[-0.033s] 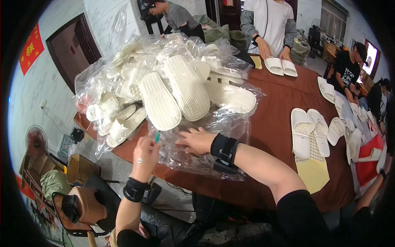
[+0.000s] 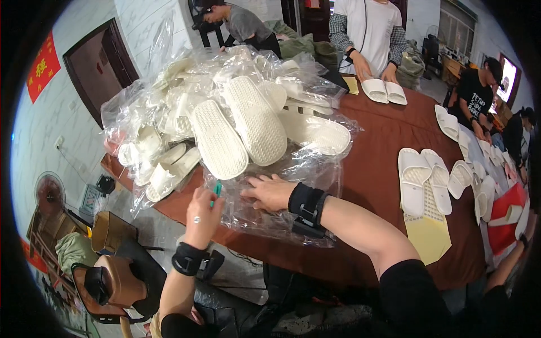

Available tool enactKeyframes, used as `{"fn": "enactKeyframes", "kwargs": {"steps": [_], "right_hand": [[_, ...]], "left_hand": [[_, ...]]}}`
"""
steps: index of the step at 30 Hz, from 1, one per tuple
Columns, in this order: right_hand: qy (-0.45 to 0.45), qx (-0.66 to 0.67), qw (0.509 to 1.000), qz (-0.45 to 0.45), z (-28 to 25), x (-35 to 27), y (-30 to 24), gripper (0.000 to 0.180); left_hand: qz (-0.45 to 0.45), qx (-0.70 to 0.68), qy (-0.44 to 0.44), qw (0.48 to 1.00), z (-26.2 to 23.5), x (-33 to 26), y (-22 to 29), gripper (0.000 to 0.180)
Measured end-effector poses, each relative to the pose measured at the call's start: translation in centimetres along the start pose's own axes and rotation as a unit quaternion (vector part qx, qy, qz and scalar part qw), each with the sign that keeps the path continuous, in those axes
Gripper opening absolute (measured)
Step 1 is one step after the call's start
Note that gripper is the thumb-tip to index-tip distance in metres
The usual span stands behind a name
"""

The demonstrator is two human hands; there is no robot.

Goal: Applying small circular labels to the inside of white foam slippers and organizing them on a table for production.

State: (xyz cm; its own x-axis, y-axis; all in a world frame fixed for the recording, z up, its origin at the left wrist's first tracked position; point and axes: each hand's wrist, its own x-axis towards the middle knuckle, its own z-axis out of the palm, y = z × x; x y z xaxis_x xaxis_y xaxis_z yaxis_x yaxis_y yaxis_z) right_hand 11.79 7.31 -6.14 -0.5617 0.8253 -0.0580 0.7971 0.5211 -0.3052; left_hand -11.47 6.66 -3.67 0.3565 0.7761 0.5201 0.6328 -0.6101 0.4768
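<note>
left fingers [image 2: 204, 196] pinching slim teal object [image 2: 218, 187], right fingers [image 2: 259, 192] splayed on crinkly clear plastic [image 2: 241, 218]

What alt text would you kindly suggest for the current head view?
A person's left hand holds a thin green tool and the right hand rests on clear plastic, before white slide sandals heaped on a brown-covered table.

Indoor room; pale marbled walls [image 2: 79, 36]; dark-framed doorway [image 2: 90, 67] at left
Red poster [image 2: 43, 66] on wall; round fan [image 2: 49, 190] lower left; pale floor [image 2: 147, 218]; brown-covered table [image 2: 372, 186] in middle; upper right: window [image 2: 459, 28], black office chair [image 2: 431, 48], wooden desk [image 2: 452, 69]; bright opening [image 2: 510, 79] near right edge
</note>
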Motion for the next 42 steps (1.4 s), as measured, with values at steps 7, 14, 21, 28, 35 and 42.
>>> {"fn": "enactKeyframes", "kwargs": {"steps": [7, 14, 21, 28, 35, 42], "right_hand": [[0.138, -0.058, 0.986, -0.08, -1.6, -2.8, 0.4, 0.033], [0.389, 0.071, 0.918, 0.018, -8.8, -8.8, 5.0, 0.019], [0.589, 0.133, 0.746, 0.281, -5.6, -15.4, 17.8, 0.041], [0.41, 0.494, 0.677, 0.36, -3.2, -14.2, 17.0, 0.05], [0.418, 0.557, 0.66, 0.281, -1.7, -11.9, 16.6, 0.029], [0.442, 0.542, 0.653, 0.29, -3.1, -14.8, 16.0, 0.018]], "left_hand": [[0.026, 0.101, -0.09, 0.99, 3.3, -0.5, 0.3, 0.02], [0.008, 0.121, -0.125, 0.985, 3.8, 1.1, -2.8, 0.021], [0.0, 0.126, -0.125, 0.984, 4.2, 2.2, -4.2, 0.02], [0.007, 0.099, -0.121, 0.988, 3.0, 1.6, -2.8, 0.023], [0.004, 0.044, -0.029, 0.999, 1.4, -0.9, -3.2, 0.016], [0.116, 0.223, 0.163, 0.954, -1.2, -4.3, 0.5, 0.033]]}}
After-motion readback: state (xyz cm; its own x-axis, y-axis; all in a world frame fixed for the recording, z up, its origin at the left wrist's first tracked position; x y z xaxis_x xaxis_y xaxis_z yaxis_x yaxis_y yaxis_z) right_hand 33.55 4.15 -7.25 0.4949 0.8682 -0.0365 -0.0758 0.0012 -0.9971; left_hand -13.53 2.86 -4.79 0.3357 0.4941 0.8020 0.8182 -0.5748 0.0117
